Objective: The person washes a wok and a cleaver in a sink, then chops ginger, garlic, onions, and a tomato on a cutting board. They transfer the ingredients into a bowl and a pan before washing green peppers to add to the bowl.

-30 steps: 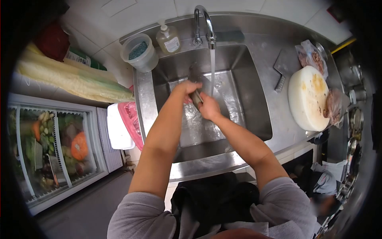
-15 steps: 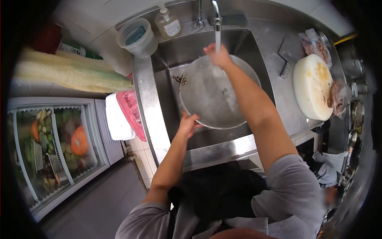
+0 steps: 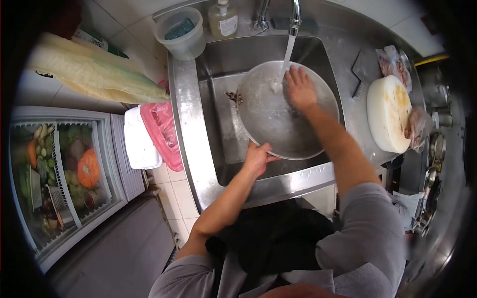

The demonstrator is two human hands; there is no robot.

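Note:
A large round metal bowl [image 3: 273, 119] sits tilted in the stainless steel sink [image 3: 211, 124]. My left hand [image 3: 257, 158] grips its near rim, thumb over the edge and the other fingers mostly hidden behind it. My right hand [image 3: 301, 90] lies against the inside of the bowl with fingers spread, holding nothing. From the faucet [image 3: 295, 21] a stream of water [image 3: 287, 57] falls into the bowl just left of my right fingers. Dark food scraps [image 3: 233, 97] lie in the sink by the bowl's left edge.
A plastic tub [image 3: 181, 42] with a scouring pad and a soap bottle [image 3: 224, 22] stand behind the sink. On the right counter are a thick white cutting board [image 3: 389, 114], a cleaver [image 3: 361, 74] and plastic bags [image 3: 395, 67]. A glass-topped freezer [image 3: 117, 164] stands left.
My right hand has moved from under the faucet stream down onto the bowl's inside. Water now runs into the bowl. My left hand keeps its hold on the rim; the camera view has shifted.

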